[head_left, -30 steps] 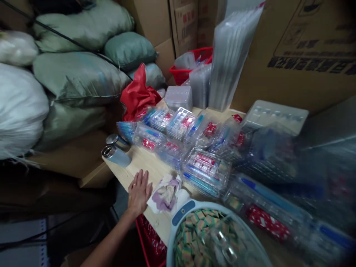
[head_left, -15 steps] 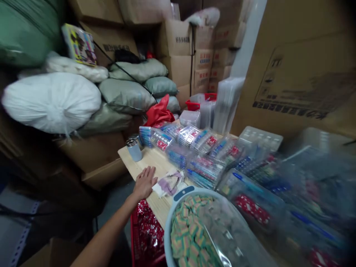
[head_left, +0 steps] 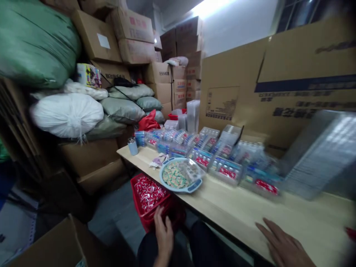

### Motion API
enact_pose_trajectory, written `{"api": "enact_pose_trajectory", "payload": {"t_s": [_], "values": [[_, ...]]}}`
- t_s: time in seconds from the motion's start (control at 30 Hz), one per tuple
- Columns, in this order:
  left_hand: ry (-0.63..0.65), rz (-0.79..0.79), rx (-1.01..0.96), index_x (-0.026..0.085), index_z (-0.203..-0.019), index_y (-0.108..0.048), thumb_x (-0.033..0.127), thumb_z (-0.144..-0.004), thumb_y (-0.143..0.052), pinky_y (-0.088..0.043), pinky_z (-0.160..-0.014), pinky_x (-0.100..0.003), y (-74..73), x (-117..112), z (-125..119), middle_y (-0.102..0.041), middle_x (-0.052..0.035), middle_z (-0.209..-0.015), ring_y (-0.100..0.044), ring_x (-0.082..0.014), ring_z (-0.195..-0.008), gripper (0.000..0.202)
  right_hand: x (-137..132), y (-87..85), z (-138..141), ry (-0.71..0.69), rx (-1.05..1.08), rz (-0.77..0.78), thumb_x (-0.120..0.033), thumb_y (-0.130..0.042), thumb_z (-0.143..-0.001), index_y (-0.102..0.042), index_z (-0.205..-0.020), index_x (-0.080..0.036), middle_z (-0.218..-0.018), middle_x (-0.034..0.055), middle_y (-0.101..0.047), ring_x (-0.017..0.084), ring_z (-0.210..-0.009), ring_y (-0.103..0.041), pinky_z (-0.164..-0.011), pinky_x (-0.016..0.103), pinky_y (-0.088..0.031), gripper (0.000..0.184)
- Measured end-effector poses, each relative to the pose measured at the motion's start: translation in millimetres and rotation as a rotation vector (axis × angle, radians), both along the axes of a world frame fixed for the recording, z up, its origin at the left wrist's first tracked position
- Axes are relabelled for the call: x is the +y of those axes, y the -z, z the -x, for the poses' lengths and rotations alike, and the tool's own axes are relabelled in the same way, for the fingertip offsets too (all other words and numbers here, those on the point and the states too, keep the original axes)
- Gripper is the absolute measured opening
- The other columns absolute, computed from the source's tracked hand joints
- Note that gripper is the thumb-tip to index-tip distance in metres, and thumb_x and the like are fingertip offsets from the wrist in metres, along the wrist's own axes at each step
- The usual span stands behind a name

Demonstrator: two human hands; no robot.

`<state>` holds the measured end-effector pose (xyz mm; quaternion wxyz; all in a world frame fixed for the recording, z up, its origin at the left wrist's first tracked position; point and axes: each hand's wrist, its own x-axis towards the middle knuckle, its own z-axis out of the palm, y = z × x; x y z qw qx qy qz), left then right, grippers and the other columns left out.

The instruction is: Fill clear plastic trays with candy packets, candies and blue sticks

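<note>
My left hand [head_left: 164, 233] hangs over my lap beside the red basket [head_left: 139, 211], its fingers apart and nothing in them. Small red-and-white pieces [head_left: 148, 194] fill that basket. At the right, my right hand [head_left: 283, 241] is spread low over the wooden table [head_left: 230, 207] near its front edge; whether it touches the surface I cannot tell. Between the hands and farther back, a light-blue basin [head_left: 164, 181] holds many small green-and-tan pieces [head_left: 174, 176], with a clear plastic tray [head_left: 193, 170] lying partly over them.
Clear packed boxes [head_left: 226, 170] with blue and red contents line the table's back. A blue cup [head_left: 132, 146] and crumpled tissue [head_left: 160, 160] are at the far left end. Tall clear trays [head_left: 317, 155] stand at right. An open carton [head_left: 55, 244] sits lower left; sacks and cartons are stacked behind.
My left hand has left the tabletop by the tissue and come back over my lap. My right hand has come into view. The head view has drawn back, showing more of the table.
</note>
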<state>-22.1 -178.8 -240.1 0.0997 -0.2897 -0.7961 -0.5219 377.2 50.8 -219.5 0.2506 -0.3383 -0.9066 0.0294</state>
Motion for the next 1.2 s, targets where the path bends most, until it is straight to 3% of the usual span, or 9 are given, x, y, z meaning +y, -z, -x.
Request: {"api": "enact_pose_trajectory", "payload": {"t_s": [0.1,0.2,0.33,0.57,0.8,0.87,0.97,1.13,1.2], "values": [[0.137,0.045,-0.046,0.023,-0.133,-0.056,0.030,-0.095,-0.042,-0.045,-0.116,-0.049,52.9,-27,-83,-0.052,-0.0154,-0.146,-0.052,-0.0278,-0.138,0.041,-10,-21.3,4,-0.001,-0.130,-0.085,-0.028,-0.037,-0.096,-0.058,-0.145,-0.030,-0.148,0.0097,-0.055,0.027,-0.136,-0.052,-0.104,0.045,-0.051,0.053],[0.298,0.115,-0.055,0.023,-0.131,-0.060,0.022,-0.088,-0.047,-0.046,-0.115,-0.052,76.4,-49,-123,-0.053,-0.0159,-0.146,-0.053,-0.0290,-0.137,0.045,-20,-39.1,8,0.030,-0.199,-0.130,-0.023,-0.034,-0.099,-0.059,-0.143,-0.024,-0.146,0.0127,-0.057,0.028,-0.135,-0.052,-0.104,0.044,-0.049,0.051],[0.419,0.186,-0.031,0.023,-0.130,-0.062,0.012,-0.078,-0.050,-0.045,-0.117,-0.052,73.0,-60,-134,-0.052,-0.0153,-0.149,-0.051,-0.0293,-0.139,0.055,-29,-51.2,12,0.066,-0.234,-0.127,-0.019,-0.036,-0.097,-0.059,-0.143,-0.021,-0.146,0.0156,-0.056,0.029,-0.134,-0.052,-0.105,0.045,-0.046,0.051],[0.524,0.264,0.043,0.020,-0.127,-0.064,0.006,-0.076,-0.047,-0.041,-0.119,-0.052,58.9,-48,-154,-0.051,-0.0147,-0.150,-0.048,-0.0267,-0.142,0.055,-34,-62.0,13,0.064,-0.267,-0.130,-0.015,-0.038,-0.096,-0.058,-0.144,-0.016,-0.147,0.0189,-0.054,0.032,-0.135,-0.050,-0.106,0.046,-0.043,0.051],[0.568,0.176,0.199,0.028,-0.130,-0.064,0.002,-0.076,-0.047,-0.053,-0.110,-0.048,87.1,-37,-150,-0.056,-0.0140,-0.146,-0.055,-0.0274,-0.136,0.062,-30,-51.0,12,0.055,-0.183,-0.197,-0.015,-0.041,-0.095,-0.059,-0.142,-0.020,-0.145,0.0162,-0.056,0.032,-0.133,-0.051,-0.103,0.046,-0.046,0.051],[0.612,0.169,0.239,0.029,-0.130,-0.065,0.003,-0.076,-0.049,-0.057,-0.105,-0.045,86.5,-32,-146,-0.057,-0.0142,-0.145,-0.058,-0.0281,-0.133,0.062,-28,-46.3,13,0.054,-0.156,-0.204,-0.015,-0.041,-0.094,-0.060,-0.142,-0.021,-0.145,0.0154,-0.056,0.031,-0.133,-0.052,-0.103,0.046,-0.046,0.051],[0.639,0.224,0.272,0.025,-0.128,-0.066,0.005,-0.080,-0.049,-0.056,-0.105,-0.046,54.8,-17,-146,-0.055,-0.0160,-0.146,-0.057,-0.0294,-0.134,0.055,-25,-41.2,12,0.056,-0.117,-0.193,-0.017,-0.041,-0.095,-0.060,-0.141,-0.021,-0.147,0.0140,-0.056,0.030,-0.134,-0.052,-0.103,0.047,-0.047,0.051],[0.617,0.086,0.443,0.022,-0.128,-0.059,0.004,-0.088,-0.043,-0.053,-0.104,-0.047,-50.1,42,-159,-0.054,-0.0170,-0.144,-0.054,-0.0271,-0.134,0.046,-25,-41.6,11,0.050,-0.072,-0.136,-0.020,-0.041,-0.097,-0.059,-0.142,-0.020,-0.148,0.0130,-0.055,0.030,-0.137,-0.049,-0.106,0.048,-0.045,0.049],[0.634,0.018,0.538,0.022,-0.125,-0.058,0.002,-0.088,-0.044,-0.053,-0.102,-0.046,-82.6,71,-163,-0.055,-0.0167,-0.141,-0.055,-0.0264,-0.130,0.044,-26,-44.5,11,0.055,-0.065,-0.105,-0.020,-0.041,-0.097,-0.059,-0.142,-0.020,-0.148,0.0135,-0.055,0.030,-0.137,-0.049,-0.107,0.048,-0.044,0.049]]}}
